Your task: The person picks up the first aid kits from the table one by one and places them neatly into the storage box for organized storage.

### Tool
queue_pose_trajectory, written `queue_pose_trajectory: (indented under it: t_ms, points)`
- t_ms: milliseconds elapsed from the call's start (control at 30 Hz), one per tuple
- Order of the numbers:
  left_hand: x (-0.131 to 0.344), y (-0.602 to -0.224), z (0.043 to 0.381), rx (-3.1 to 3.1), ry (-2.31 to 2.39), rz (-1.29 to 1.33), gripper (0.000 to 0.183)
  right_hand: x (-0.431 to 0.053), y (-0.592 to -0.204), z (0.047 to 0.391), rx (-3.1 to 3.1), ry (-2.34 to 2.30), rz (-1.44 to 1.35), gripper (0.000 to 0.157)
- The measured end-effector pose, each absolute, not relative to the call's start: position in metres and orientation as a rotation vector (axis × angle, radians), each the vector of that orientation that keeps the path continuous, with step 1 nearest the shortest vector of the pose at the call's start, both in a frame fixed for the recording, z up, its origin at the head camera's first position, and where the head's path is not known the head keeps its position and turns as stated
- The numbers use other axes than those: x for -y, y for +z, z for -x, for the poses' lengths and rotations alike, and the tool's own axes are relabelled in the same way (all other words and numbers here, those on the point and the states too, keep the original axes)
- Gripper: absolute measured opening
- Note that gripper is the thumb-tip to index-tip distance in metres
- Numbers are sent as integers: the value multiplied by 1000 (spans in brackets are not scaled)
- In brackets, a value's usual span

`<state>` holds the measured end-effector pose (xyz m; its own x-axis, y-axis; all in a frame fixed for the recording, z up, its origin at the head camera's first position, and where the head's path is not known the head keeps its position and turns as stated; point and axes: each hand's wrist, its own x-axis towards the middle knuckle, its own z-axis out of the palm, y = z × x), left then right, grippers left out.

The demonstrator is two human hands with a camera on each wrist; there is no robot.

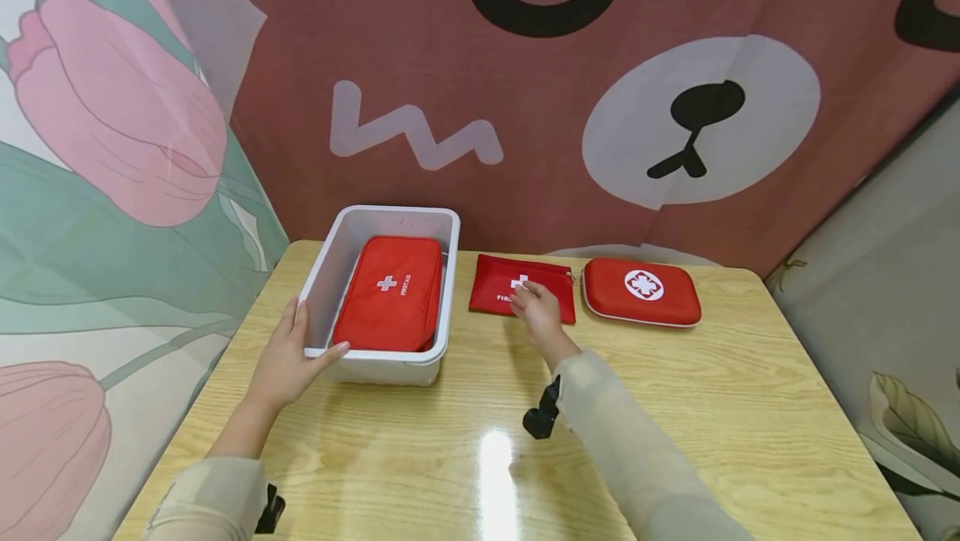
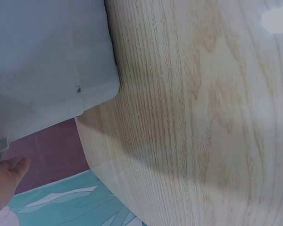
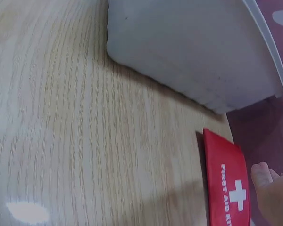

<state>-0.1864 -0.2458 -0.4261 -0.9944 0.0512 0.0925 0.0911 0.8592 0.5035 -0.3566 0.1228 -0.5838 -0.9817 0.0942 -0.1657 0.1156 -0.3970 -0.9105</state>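
Note:
My left hand (image 1: pixel 288 362) holds a light grey plastic bin (image 1: pixel 390 370) at its near left corner, thumb along the front rim and fingers at the left side. Inside the bin lies a large red first aid bag (image 1: pixel 390 299) with a white cross. Above a flat red first aid pouch (image 1: pixel 491 284) hovers my right hand (image 1: pixel 542 320), its fingers loosely bent and holding nothing. In the right wrist view, the pouch (image 3: pixel 221 188) shows white lettering, and the hand (image 3: pixel 276 197) is close beside it.
A red hard-shell case (image 1: pixel 637 299) with a white round emblem lies right of the pouch. Everything rests on a wood-grain table (image 1: pixel 675 408). A fabric backdrop (image 1: pixel 420 41) with a printed bear hangs behind the table's far edge.

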Motion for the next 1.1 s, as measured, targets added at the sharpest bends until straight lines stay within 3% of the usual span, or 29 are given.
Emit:
queue_pose_trajectory:
  t_ms: [367,600,933,1100]
  points:
    - [245,-424,186,2968,-807,102,97,-155,-583,339,-1782,-2576,-382,46]
    - [245,-425,186,2967,-795,110,96,-184,-620,354,-1783,-2555,-450,55]
    - [246,-429,188,2955,-800,113,96,-214,-655,357,-1754,-2579,-578,49]
    - [246,-431,189,2949,-802,116,96,-235,-685,366,-1698,-2592,-636,67]
